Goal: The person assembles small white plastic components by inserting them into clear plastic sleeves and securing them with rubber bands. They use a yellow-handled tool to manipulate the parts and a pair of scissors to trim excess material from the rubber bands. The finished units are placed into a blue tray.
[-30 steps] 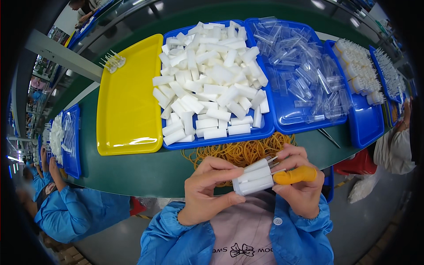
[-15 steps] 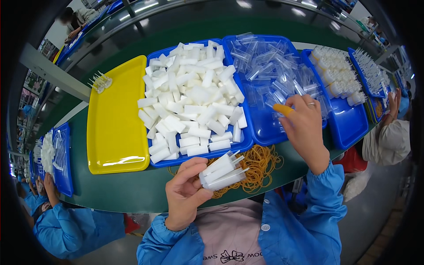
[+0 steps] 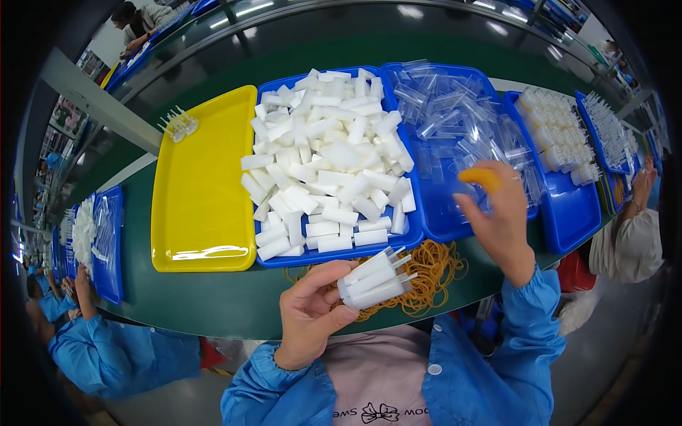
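My left hand is closed around a small bundle of white foam blocks and clear plastic strips, their ends pointing right. Above the near part of a blue tray of clear plastic pieces is my right hand, slightly blurred. An orange finger cot covers its index finger. Thumb and index finger stand apart, and nothing shows between them; its other fingers are partly hidden. Just beyond the bundle, a pile of tan rubber bands lies on the green table.
A blue tray heaped with white foam blocks stands in the middle. Left of it is a yellow tray with a few white stemmed pieces. Banded white bundles fill part of a blue tray at right. Co-workers sit at both sides.
The trays appear shifted a little to the right in the picture. My right hand has drawn slightly back from the clear pieces, its thumb and index finger apart. My left hand keeps its bundle.
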`<state>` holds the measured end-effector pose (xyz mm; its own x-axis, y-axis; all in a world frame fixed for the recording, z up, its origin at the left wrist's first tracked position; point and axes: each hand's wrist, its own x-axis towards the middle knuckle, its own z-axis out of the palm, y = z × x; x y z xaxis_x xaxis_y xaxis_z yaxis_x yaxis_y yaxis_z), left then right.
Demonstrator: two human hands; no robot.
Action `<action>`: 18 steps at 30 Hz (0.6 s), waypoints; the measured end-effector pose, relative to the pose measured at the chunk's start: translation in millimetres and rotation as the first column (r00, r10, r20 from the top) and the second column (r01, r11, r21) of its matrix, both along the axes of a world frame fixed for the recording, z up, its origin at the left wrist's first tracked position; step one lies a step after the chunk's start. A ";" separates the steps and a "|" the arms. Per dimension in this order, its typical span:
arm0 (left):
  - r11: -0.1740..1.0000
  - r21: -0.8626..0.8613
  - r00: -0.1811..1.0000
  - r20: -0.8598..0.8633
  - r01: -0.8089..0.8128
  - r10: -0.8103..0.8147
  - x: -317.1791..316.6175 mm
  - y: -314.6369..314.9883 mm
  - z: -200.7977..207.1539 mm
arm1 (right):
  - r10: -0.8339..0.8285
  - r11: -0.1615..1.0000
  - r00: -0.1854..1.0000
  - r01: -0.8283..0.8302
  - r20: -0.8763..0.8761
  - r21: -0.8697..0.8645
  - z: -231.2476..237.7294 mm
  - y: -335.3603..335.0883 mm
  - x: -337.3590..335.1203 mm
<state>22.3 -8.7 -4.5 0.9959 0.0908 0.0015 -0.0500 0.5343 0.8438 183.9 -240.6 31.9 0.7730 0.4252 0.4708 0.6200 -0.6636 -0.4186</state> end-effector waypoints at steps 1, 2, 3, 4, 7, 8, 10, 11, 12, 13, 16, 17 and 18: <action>0.999 0.033 1.000 0.005 -0.021 0.021 -0.8 -0.8 -0.4 | 0.020 0.960 0.984 0.031 -0.179 0.278 -1.0 0.0 -7.7; 0.997 0.066 0.999 0.011 -0.042 0.042 -1.6 -2.3 -0.6 | 0.088 0.846 0.936 0.111 -0.342 0.522 -1.4 0.1 -15.0; 0.993 0.101 0.998 0.018 -0.062 0.060 -2.7 -2.3 -0.6 | 0.209 0.727 0.898 0.122 -0.387 0.676 1.3 3.1 -22.0; 0.972 0.214 0.994 0.058 -0.100 0.090 -3.2 -2.0 -0.3 | 0.325 0.581 0.855 0.157 -0.405 0.799 7.1 7.1 -30.1; 0.857 0.468 0.973 0.180 -0.215 0.146 -4.5 -1.8 1.8 | 0.478 0.398 0.775 0.228 -0.413 0.889 9.8 17.0 -50.8; 0.829 0.504 0.965 0.214 -0.243 0.153 -4.0 -2.8 4.7 | 0.486 0.405 0.763 0.236 -0.427 0.883 7.1 19.4 -56.4; 0.786 0.550 0.952 0.262 -0.281 0.157 -5.2 -4.8 8.4 | 0.520 0.420 0.739 0.215 -0.428 0.882 3.2 22.9 -64.2; 0.775 0.563 0.949 0.274 -0.288 0.153 -6.0 -5.6 9.7 | 0.540 0.427 0.721 0.210 -0.434 0.880 1.9 23.5 -66.2; 0.764 0.574 0.946 0.286 -0.295 0.151 -5.8 -6.4 10.8 | 0.559 0.436 0.702 0.204 -0.441 0.877 2.0 23.8 -66.8; 0.763 0.572 0.944 0.294 -0.299 0.149 -5.7 -7.0 11.1 | 0.578 0.444 0.682 0.198 -0.448 0.874 2.0 24.2 -67.6; 0.753 0.579 0.937 0.318 -0.312 0.144 -4.9 -7.4 11.4 | 0.629 0.445 0.620 0.207 -0.469 0.871 1.5 27.1 -72.4; 0.742 0.590 0.935 0.326 -0.319 0.142 -4.8 -7.1 12.3 | 0.628 0.437 0.624 0.212 -0.465 0.874 1.9 28.2 -73.8; 0.730 0.602 0.932 0.334 -0.324 0.139 -4.4 -6.5 13.6 | 0.626 0.426 0.630 0.217 -0.460 0.878 2.2 29.3 -75.0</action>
